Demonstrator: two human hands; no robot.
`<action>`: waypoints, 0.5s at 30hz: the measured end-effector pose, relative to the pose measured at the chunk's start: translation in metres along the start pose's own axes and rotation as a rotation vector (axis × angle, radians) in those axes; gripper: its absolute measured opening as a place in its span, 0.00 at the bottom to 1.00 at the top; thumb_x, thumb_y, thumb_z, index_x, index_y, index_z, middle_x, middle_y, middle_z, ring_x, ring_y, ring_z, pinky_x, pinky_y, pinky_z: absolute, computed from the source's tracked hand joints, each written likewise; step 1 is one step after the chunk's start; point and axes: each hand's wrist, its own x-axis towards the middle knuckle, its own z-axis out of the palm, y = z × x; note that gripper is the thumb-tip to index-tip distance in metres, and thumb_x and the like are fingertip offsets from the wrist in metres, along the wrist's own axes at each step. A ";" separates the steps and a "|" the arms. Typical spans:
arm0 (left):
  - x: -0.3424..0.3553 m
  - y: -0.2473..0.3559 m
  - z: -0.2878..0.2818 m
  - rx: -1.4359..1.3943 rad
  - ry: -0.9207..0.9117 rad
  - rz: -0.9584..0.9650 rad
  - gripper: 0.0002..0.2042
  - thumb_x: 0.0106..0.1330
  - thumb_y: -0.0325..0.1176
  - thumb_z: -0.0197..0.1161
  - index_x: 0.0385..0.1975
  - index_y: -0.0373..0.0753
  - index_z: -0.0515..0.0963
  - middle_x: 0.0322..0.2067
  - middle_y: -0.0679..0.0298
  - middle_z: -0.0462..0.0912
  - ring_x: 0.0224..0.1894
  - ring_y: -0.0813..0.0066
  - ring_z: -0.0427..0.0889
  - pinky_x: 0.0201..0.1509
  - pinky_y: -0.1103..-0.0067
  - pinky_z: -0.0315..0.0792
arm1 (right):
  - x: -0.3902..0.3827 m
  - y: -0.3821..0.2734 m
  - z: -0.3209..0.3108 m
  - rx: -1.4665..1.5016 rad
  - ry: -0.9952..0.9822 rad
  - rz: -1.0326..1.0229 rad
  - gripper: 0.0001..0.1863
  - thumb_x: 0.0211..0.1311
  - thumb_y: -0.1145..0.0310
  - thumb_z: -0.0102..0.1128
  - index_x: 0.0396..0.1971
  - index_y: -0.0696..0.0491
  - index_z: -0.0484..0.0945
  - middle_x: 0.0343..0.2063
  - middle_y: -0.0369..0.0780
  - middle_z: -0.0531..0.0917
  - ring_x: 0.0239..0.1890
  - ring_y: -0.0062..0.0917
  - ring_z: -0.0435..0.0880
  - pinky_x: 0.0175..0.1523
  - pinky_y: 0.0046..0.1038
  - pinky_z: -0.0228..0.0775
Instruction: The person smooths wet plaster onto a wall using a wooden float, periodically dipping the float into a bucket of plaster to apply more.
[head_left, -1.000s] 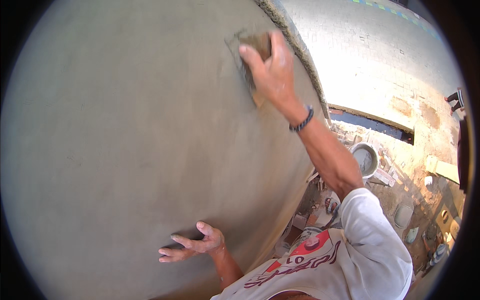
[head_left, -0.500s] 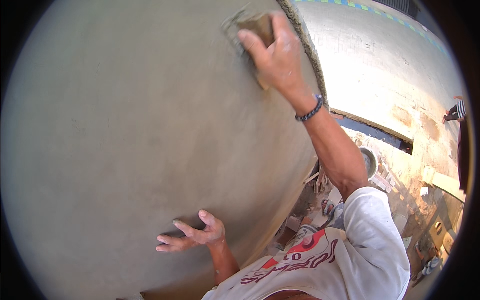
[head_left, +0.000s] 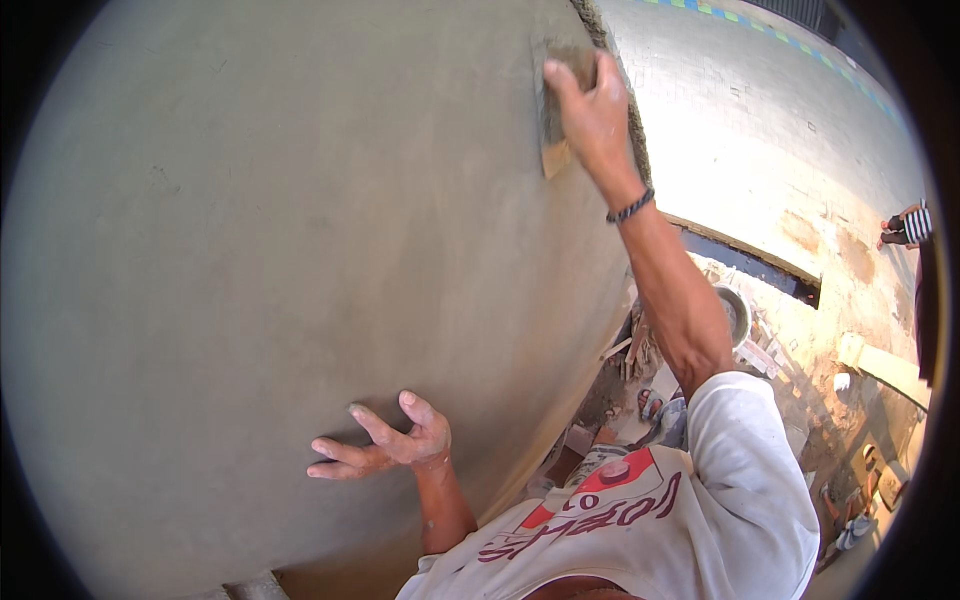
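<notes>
A grey plastered wall (head_left: pixel 250 250) fills the left and middle of the view. My right hand (head_left: pixel 600 125), a dark braided band on its wrist, grips a flat, mortar-smeared float (head_left: pixel 555 155) against the upper wall beside its rough edge (head_left: pixel 638 145); the fingers partly hide the tool. Lower down, my left hand (head_left: pixel 390 440) rests on the plaster with fingers spread, nothing held, whitish residue on the skin.
Far below on the right are pale paving (head_left: pixel 750 120), a narrow trench with dark water (head_left: pixel 750 263), a round bucket (head_left: pixel 738 315) among rubble, and a board (head_left: pixel 880 370). Another person (head_left: pixel 910 225) in striped clothing is at the right edge.
My right hand and the float have moved right, toward the wall's edge. My left hand has shifted slightly upward in the picture, still spread.
</notes>
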 end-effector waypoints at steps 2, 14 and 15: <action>-0.002 -0.003 -0.002 -0.024 0.000 0.001 0.27 0.74 0.50 0.53 0.66 0.41 0.68 0.72 0.38 0.50 0.75 0.31 0.38 0.68 0.34 0.41 | -0.063 -0.014 0.005 0.064 -0.013 -0.097 0.25 0.55 0.57 0.69 0.45 0.62 0.75 0.37 0.56 0.83 0.41 0.47 0.84 0.47 0.40 0.75; -0.002 -0.005 0.001 -0.041 0.047 0.010 0.27 0.73 0.52 0.54 0.62 0.39 0.73 0.72 0.41 0.54 0.76 0.36 0.40 0.71 0.39 0.43 | -0.051 -0.024 0.017 -0.003 -0.034 -0.075 0.27 0.58 0.56 0.65 0.47 0.65 0.75 0.40 0.53 0.85 0.42 0.45 0.85 0.48 0.41 0.76; -0.002 -0.005 0.003 -0.056 0.055 0.006 0.26 0.73 0.52 0.54 0.62 0.39 0.73 0.72 0.40 0.54 0.76 0.36 0.40 0.71 0.39 0.43 | -0.044 -0.044 0.022 -0.074 -0.062 -0.218 0.27 0.58 0.56 0.65 0.46 0.65 0.75 0.39 0.53 0.85 0.41 0.44 0.86 0.47 0.40 0.76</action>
